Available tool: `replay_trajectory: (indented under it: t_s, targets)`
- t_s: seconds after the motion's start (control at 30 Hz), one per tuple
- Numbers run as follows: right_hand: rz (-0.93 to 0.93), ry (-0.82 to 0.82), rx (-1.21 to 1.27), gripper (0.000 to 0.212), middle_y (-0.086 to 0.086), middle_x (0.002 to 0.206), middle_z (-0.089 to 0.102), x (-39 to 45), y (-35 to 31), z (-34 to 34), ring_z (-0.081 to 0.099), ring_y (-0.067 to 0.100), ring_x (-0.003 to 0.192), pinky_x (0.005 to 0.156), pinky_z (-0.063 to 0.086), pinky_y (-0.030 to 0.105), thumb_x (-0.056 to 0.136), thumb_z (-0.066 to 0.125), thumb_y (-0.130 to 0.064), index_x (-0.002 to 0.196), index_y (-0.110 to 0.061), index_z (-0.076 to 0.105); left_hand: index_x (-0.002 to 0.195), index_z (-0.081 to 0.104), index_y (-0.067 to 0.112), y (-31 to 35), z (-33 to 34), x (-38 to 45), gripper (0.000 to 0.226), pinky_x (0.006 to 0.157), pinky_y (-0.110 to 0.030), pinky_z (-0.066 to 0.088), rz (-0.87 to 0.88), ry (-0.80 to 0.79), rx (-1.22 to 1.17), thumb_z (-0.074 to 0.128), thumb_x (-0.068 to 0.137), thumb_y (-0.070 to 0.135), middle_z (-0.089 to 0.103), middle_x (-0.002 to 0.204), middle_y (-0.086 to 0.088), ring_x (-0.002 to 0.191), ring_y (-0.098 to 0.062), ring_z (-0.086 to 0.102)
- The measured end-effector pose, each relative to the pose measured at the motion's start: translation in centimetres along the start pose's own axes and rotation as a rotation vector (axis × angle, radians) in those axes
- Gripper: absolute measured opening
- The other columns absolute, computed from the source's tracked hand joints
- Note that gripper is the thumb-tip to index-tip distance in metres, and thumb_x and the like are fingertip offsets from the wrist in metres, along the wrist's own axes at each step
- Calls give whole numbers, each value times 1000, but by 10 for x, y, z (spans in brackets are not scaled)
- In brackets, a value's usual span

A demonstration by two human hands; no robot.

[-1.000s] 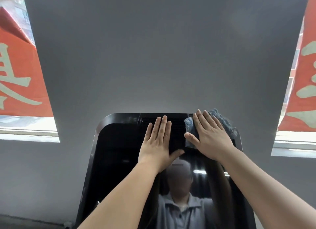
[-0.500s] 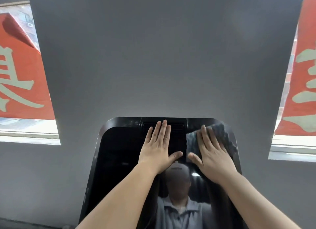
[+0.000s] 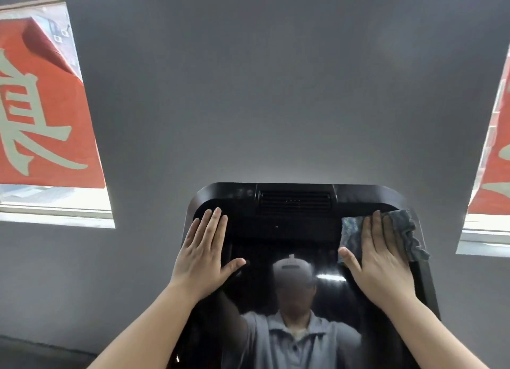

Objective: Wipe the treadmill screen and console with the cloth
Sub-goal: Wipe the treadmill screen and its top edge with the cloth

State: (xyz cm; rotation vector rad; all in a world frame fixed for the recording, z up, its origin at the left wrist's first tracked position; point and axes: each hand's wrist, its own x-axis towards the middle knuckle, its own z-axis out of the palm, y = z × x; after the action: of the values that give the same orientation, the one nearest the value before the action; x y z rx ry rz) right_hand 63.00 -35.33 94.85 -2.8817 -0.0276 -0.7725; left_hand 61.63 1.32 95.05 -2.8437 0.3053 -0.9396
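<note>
Two flat hands are pressing on the glossy black treadmill screen [image 3: 298,258].
Right hand [image 3: 378,261] is pinning the grey-blue cloth [image 3: 404,230]; bare left hand [image 3: 204,255] is risking smudges.

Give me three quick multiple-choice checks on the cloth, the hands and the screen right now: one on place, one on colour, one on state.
1. Where is the cloth on the screen?
A. upper right corner
B. lower left corner
C. over the vent

2. What colour is the cloth?
A. bright yellow
B. grey-blue
C. white

3. How does the left hand lie?
A. gripping the cloth
B. curled in a fist
C. flat on the screen, fingers straight

Key: 1 A, the right hand presses it near the top right edge. 2 B, its fabric shows grey-blue around the fingers. 3 C, the palm lies bare on the glass, with no cloth under it.
</note>
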Motion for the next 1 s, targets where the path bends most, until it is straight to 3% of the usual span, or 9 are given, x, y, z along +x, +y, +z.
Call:
replay_trajectory:
  t_s: [0.23,0.43,0.5,0.57,0.67,0.77,0.87,1.0]
  targets:
    - [195,37,59,110,12,163,-23,3,-52,3,-23,23,150,123,-9,41,77,-17,-82,157,-7,-10,155,22,1,-8,13,7,101,120,-48,16,69,11,-14,25,92,79,10,166,-13,154,-26,7]
    - [385,105,165,116,28,163,1,9,-139,14,-2,37,153,123,-1,50,82,-17,-80,154,8,9,154,24,0,-7,26,6,105,121,-52,16,185,116,-2,32,87,81,16,165,-13,154,-27,11]
    - [319,124,182,112,30,161,7,6,-157,18,5,39,152,123,6,51,88,-6,-80,153,9,15,154,24,-1,-7,27,5,105,122,-52,14,196,146,4,32,87,79,16,165,-14,154,-28,11]
    - [145,77,98,108,25,162,-3,-3,-143,23,-3,35,153,124,3,48,88,-5,-81,155,3,6,154,22,-2,-8,26,3,105,123,-51,12,189,173,-22,33,86,77,17,165,-14,154,-27,11]
    - [-197,44,-86,101,13,165,-8,-11,-83,13,-12,24,153,125,-2,41,88,-5,-81,157,-8,-4,154,21,-3,-9,24,3,105,124,-50,10,175,183,-61,30,87,78,18,165,-14,153,-27,12]
    - [-283,-37,-196,97,2,165,-17,-3,-25,-8,-26,14,148,122,-13,35,82,-12,-83,155,-18,-15,154,21,-3,-10,23,2,105,124,-50,10,174,180,-68,25,89,79,19,165,-14,154,-27,11]
    - [-162,-39,-170,100,-2,160,-30,1,-9,-13,-35,12,144,120,-18,33,77,-16,-86,153,-21,-22,154,22,-2,-14,22,0,104,123,-50,11,164,172,-77,23,90,80,19,165,-14,154,-26,10]
    - [237,59,44,100,8,160,-32,-2,-63,4,-31,22,147,120,-18,40,81,-12,-82,153,-14,-23,155,19,0,-16,23,0,103,123,-49,10,174,188,-103,21,91,80,16,165,-13,154,-25,8]
